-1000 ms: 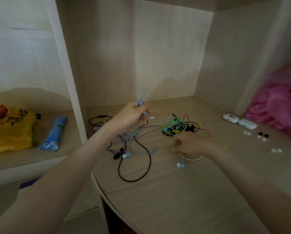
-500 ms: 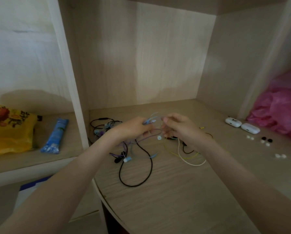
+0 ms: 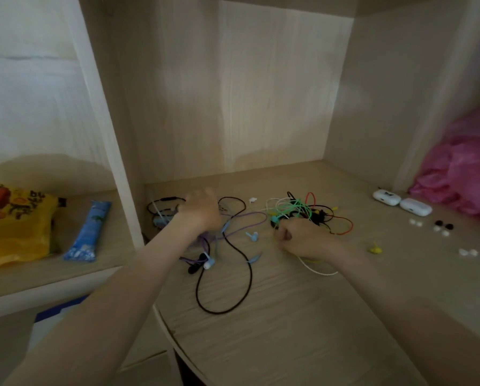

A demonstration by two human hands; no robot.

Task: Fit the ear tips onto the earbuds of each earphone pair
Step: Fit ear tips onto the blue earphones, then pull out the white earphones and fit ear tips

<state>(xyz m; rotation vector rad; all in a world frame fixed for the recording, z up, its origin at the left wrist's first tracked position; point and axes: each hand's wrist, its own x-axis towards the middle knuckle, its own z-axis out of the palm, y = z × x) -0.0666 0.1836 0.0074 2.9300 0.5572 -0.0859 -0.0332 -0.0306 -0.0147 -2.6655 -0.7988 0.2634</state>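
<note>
Head view: left hand [image 3: 201, 210] blurred, fingers curled over purple and blue earphone cords [image 3: 244, 218] on the bench [image 3: 275, 330]; right hand [image 3: 303, 236] fisted beside the green tangle [image 3: 291, 207]. Loose ear tips [image 3: 439, 227] lie far right.

The bag [image 3: 464, 174] is pink. The two cases [image 3: 402, 201] are white. The packet [image 3: 89, 228] is blue, and the big pouch [image 3: 13, 224] is yellow. The wires [image 3: 297, 211] are green, red, black and purple.

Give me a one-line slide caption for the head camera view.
Both hands, left hand and right hand, work among tangled earphone cables on a wooden desk.
</note>
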